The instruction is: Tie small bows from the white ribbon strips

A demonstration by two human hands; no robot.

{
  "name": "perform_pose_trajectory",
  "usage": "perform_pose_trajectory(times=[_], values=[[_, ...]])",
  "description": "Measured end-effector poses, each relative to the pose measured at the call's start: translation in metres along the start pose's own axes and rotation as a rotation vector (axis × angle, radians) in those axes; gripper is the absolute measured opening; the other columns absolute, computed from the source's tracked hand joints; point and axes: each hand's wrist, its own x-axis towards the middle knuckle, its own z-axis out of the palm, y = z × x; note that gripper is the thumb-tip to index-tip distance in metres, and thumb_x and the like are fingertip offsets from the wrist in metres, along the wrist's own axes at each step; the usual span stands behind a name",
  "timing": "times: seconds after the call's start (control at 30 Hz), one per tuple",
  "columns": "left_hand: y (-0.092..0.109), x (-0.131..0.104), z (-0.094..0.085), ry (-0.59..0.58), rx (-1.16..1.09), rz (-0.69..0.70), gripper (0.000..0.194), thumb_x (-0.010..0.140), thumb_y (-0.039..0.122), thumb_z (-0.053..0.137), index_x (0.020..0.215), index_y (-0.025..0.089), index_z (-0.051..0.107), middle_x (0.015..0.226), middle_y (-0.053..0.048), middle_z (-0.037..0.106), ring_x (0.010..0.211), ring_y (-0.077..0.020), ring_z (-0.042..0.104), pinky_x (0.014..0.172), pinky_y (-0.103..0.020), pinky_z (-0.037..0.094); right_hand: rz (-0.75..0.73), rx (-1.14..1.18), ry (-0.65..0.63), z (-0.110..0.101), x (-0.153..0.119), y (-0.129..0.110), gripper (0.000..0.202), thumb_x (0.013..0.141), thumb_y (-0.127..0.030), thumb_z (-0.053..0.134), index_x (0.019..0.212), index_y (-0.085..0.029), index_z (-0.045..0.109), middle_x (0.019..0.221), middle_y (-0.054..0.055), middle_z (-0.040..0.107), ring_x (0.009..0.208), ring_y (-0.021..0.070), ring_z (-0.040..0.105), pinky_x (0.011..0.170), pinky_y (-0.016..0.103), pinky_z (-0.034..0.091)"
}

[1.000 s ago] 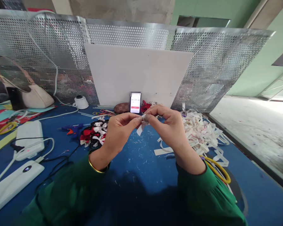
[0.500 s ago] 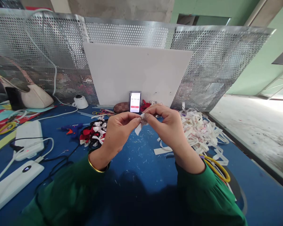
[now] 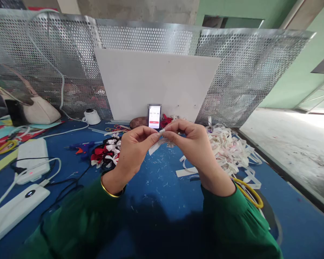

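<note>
A short white ribbon is pinched between both hands above the middle of the blue table. My left hand grips it with thumb and forefinger, and a loose end hangs down beside those fingertips. From the other side my right hand pinches the ribbon too, its fingertips nearly touching the left ones. Left of my left hand lies a pile of red, black and white bows. A heap of white ribbon is to the right of my right hand.
A lit phone stands against a white board. On the left are a blue glue gun, a power strip, a power bank, cables and a handbag. Yellow-handled scissors lie by my right forearm.
The ribbon's loose end has swung left and now slants toward my left hand. Both hands have shifted slightly and still hold the ribbon.
</note>
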Motion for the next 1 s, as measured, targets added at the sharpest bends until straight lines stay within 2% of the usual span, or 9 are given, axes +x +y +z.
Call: perform_pose_trajectory(times=[0.17, 0.33, 0.47, 0.67, 0.83, 1.0], values=[[0.0011, -0.002, 0.0017, 0.0, 0.029, 0.06, 0.007, 0.078, 0.027, 0.079, 0.076, 0.02, 0.076, 0.073, 0.0, 0.072, 0.069, -0.0111, 0.062, 0.065, -0.022, 0.05, 0.039, 0.019, 0.043, 0.0012, -0.0004, 0.0012, 0.009, 0.079, -0.02, 0.072, 0.072, -0.018, 0.068, 0.075, 0.001, 0.069, 0.073, 0.0145, 0.062, 0.069, 0.03, 0.048], [-0.003, -0.0013, 0.0007, -0.009, 0.098, 0.062, 0.004, 0.077, 0.024, 0.079, 0.079, 0.02, 0.078, 0.077, -0.001, 0.074, 0.07, -0.0127, 0.065, 0.066, -0.023, 0.052, 0.044, 0.021, 0.031, 0.0003, -0.0012, 0.0001, 0.01, 0.079, -0.022, 0.073, 0.071, -0.018, 0.069, 0.075, 0.002, 0.07, 0.072, 0.0149, 0.062, 0.068, 0.03, 0.048], [-0.0026, -0.0009, 0.0009, 0.003, 0.079, 0.025, 0.007, 0.075, 0.025, 0.08, 0.077, 0.02, 0.078, 0.073, -0.001, 0.074, 0.066, -0.0122, 0.064, 0.061, -0.023, 0.05, -0.031, 0.0, 0.004, -0.0003, -0.0013, -0.003, 0.011, 0.084, -0.018, 0.066, 0.074, -0.019, 0.072, 0.079, 0.003, 0.072, 0.078, 0.0167, 0.065, 0.074, 0.032, 0.05], [-0.0008, -0.0003, 0.0018, 0.009, 0.024, 0.061, 0.007, 0.078, 0.027, 0.077, 0.075, 0.021, 0.078, 0.073, -0.001, 0.074, 0.07, -0.0122, 0.065, 0.066, -0.023, 0.052, -0.157, -0.12, 0.049, 0.0034, -0.0029, -0.0037, 0.014, 0.084, -0.012, 0.063, 0.075, -0.018, 0.073, 0.082, 0.005, 0.073, 0.083, 0.0177, 0.068, 0.079, 0.033, 0.052], [-0.004, 0.0017, -0.0002, 0.02, 0.079, 0.036, 0.007, 0.075, 0.027, 0.079, 0.076, 0.02, 0.078, 0.073, -0.001, 0.074, 0.068, -0.0127, 0.066, 0.065, -0.024, 0.053, -0.158, -0.097, 0.016, 0.004, -0.0029, -0.0034, 0.016, 0.085, -0.012, 0.062, 0.075, -0.02, 0.072, 0.083, 0.004, 0.074, 0.084, 0.0174, 0.068, 0.08, 0.033, 0.053], [-0.004, 0.0009, -0.0007, 0.036, 0.106, 0.033, 0.006, 0.076, 0.025, 0.077, 0.076, 0.019, 0.078, 0.071, -0.001, 0.073, 0.068, -0.0139, 0.066, 0.065, -0.025, 0.054, -0.099, -0.068, -0.016, 0.0008, -0.0013, -0.0033, 0.014, 0.083, -0.012, 0.061, 0.079, -0.018, 0.073, 0.084, 0.004, 0.074, 0.083, 0.0163, 0.067, 0.077, 0.032, 0.051]])
